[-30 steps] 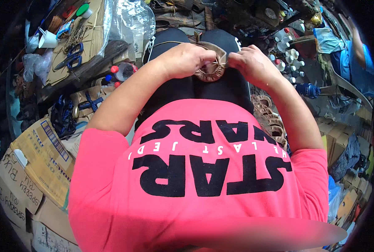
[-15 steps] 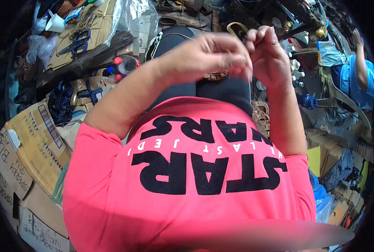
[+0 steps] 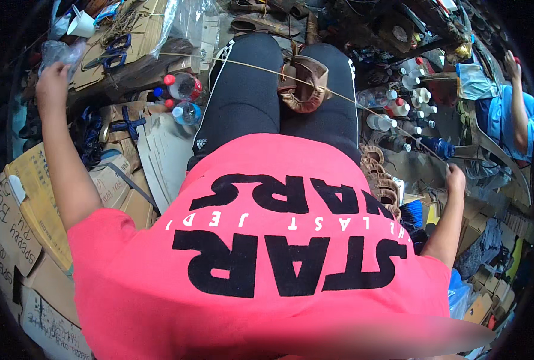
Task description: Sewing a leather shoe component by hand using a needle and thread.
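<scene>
A brown leather shoe piece (image 3: 318, 102), curved with a gathered edge, is upright between my thighs. A long tan thread (image 3: 243, 62) crosses it and stretches out to both sides. At the far left, my left hand (image 3: 54, 84) is closed beside a crumpled clear plastic bag; the thread runs toward it, its last stretch hard to see. Out on the right, my right hand (image 3: 455, 178) is closed around the thread's other end. Both arms are spread wide, and neither hand touches the leather.
Scissors (image 3: 118, 51) with blue handles lie on cardboard at the upper left. Plastic bottles (image 3: 381, 122) stand to the right of my legs. More brown shoe pieces (image 3: 379, 174) lie by my right hip. A person in blue (image 3: 513, 120) is at the far right.
My hands were close together above my lap. They have moved far apart, left hand to the left and right hand to the right, with the thread drawn out across the shoe piece.
</scene>
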